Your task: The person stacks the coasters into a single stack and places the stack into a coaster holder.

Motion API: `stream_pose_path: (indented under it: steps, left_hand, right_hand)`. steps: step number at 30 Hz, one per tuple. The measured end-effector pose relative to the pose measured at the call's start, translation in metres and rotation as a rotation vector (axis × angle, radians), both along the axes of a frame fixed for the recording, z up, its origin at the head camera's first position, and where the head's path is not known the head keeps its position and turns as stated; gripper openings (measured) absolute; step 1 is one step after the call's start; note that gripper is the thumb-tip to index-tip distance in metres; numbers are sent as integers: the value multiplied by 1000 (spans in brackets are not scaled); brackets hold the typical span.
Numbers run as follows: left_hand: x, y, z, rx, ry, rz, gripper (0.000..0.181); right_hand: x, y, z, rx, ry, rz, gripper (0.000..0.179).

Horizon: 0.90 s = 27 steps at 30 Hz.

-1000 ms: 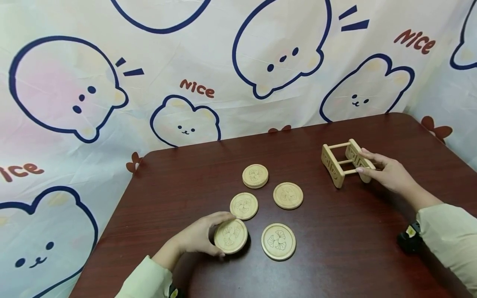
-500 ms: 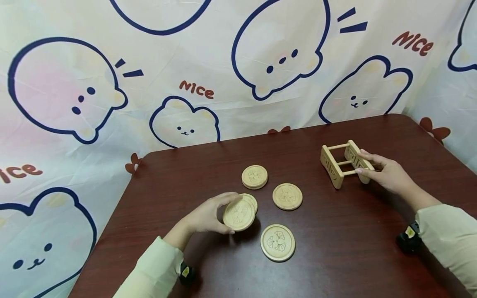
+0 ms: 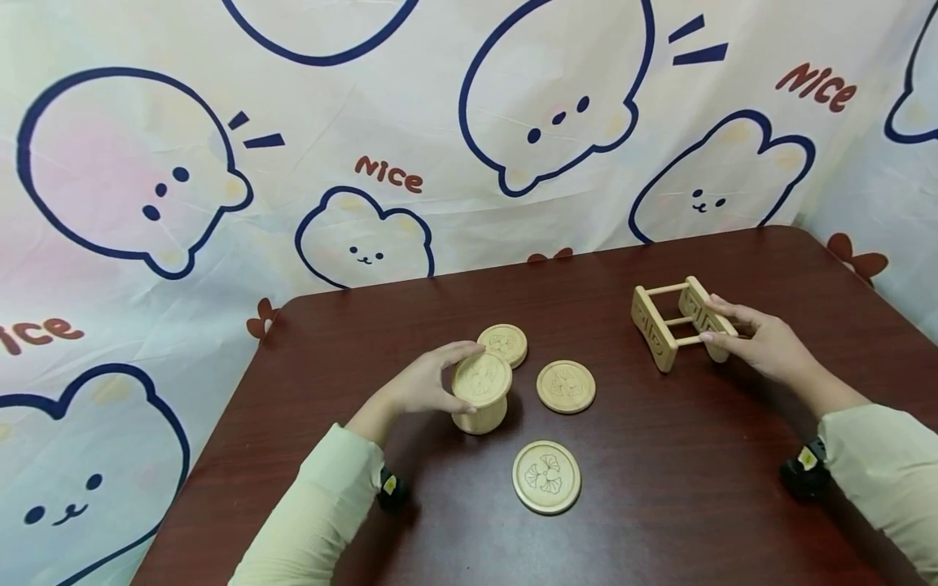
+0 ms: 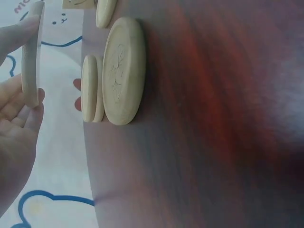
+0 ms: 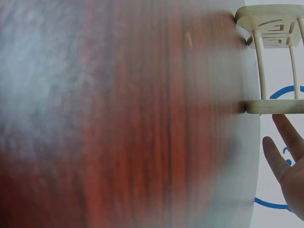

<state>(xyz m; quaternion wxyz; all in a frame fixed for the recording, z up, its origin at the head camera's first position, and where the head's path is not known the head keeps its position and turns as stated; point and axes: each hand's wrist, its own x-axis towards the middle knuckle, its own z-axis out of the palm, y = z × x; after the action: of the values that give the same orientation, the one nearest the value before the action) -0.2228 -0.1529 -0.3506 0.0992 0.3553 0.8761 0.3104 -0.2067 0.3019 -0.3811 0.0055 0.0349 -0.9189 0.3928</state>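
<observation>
Head view: the left hand (image 3: 421, 378) has its grip on a pale wooden disc (image 3: 481, 378), pinched at the rim between thumb and fingers. This disc is directly over a covered disc (image 3: 479, 422), whose lower part alone shows, and overlaps the edge of a far disc (image 3: 507, 342). To their right lies a plain-rimmed disc (image 3: 566, 387); nearest the person, a separate near disc (image 3: 546, 478) lies flat, its engraved leaf pattern facing up. All rest on a dark red-brown worktop (image 3: 659, 472) except the pinched one. The right hand (image 3: 765, 346), well apart, holds a small wooden rack (image 3: 652, 325) by its right end panel; the rack stands on the worktop. A printed backdrop (image 3: 308, 122) rises behind. Left wrist view: the pinched disc is raised clear of the worktop, gap visible; beyond the closest patterned disc, a stack of two is seen edge-on. Right wrist view: two fingers extend toward the rack's end panel, one tip meeting it; thumb contact cannot be told here.
</observation>
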Motion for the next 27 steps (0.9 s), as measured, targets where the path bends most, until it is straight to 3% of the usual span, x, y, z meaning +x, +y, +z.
stream_pose_path:
  steps: [13, 27]
  left_hand:
    - [-25, 12, -4, -23, -26, 101, 81]
    - [-48, 22, -13, -70, -14, 170, 81]
  right_hand:
    - [1, 0, 1, -18, 6, 1, 68]
    - [1, -2, 2, 24, 24, 6, 66]
